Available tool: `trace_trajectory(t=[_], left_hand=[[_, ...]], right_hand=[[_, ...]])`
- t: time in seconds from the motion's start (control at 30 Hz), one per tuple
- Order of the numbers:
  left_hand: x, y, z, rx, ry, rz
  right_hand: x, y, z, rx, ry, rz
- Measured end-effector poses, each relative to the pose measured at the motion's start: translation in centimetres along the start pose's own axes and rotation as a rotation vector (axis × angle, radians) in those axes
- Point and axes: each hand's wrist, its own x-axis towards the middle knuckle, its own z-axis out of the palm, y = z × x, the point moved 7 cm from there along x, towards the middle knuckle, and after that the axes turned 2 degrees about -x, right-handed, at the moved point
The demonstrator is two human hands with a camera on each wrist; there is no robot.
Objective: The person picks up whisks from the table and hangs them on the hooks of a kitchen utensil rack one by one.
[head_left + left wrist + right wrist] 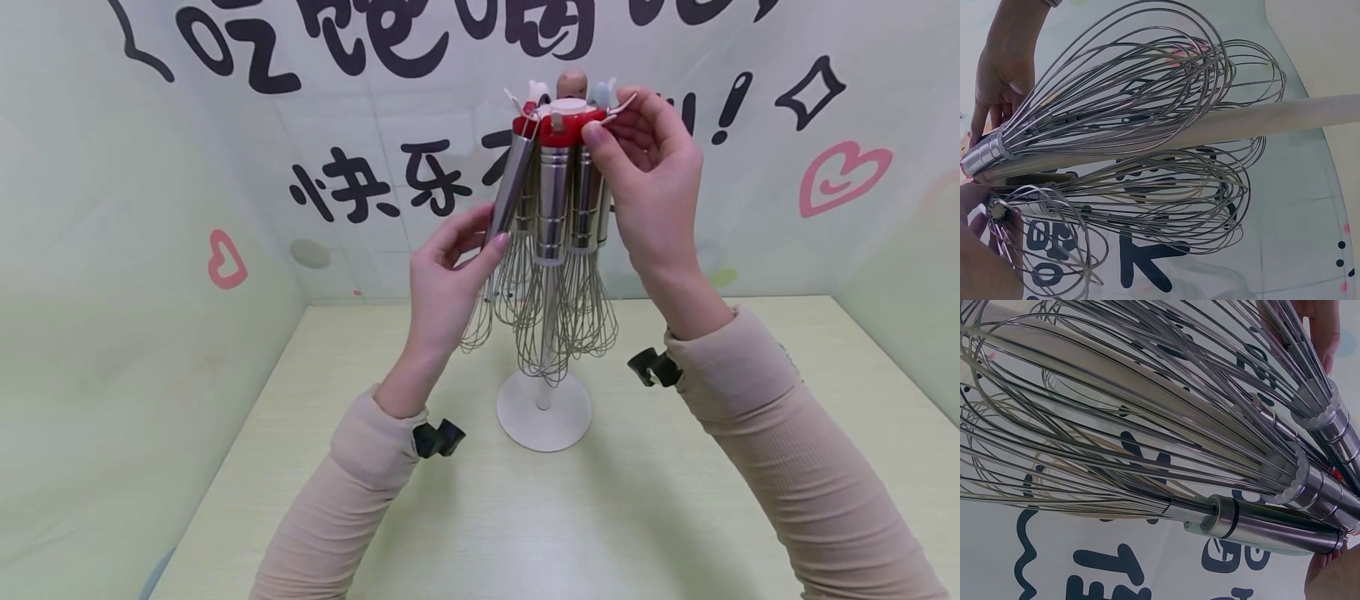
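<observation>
A white stand (543,412) with a red top (573,127) carries several steel whisks (552,200) hanging wires down. My left hand (453,271) grips a steel-handled whisk (512,182) at the stand's left side. That whisk leans, its upper end close against the red top and its wires low behind the hand. In the left wrist view, its wire loops (1088,250) show beside the fingers. My right hand (652,171) pinches the right edge of the top, thumb in front, by a pale hook (621,107). In the right wrist view, a whisk handle (1279,526) ends right at the right fingertips.
The stand's round base (517,429) rests on a pale wood-look table (480,533). Behind hangs a white backdrop (360,275) with large black characters and pink hearts. Small round knobs (572,83) rise at the stand's top. Black wrist cameras (438,437) sit at both cuffs.
</observation>
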Motion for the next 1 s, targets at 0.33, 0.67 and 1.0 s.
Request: trace_trajectory(t=[0.33,0.67,1.0], left_hand=[[0.1,-0.5,0.3,-0.02,-0.014,0.002],[-0.2,-0.9,0.8,-0.025,-0.058,-0.013],[-0.5,-1.9,0.8,-0.005,-0.078,-0.062]], right_hand=[[0.1,0.1,0.0,0.004,0.004,-0.023],[0.1,0.0,0.2,0.002,0.001,-0.032],[-0.1,0.2,0.0,0.001,0.002,-0.003]])
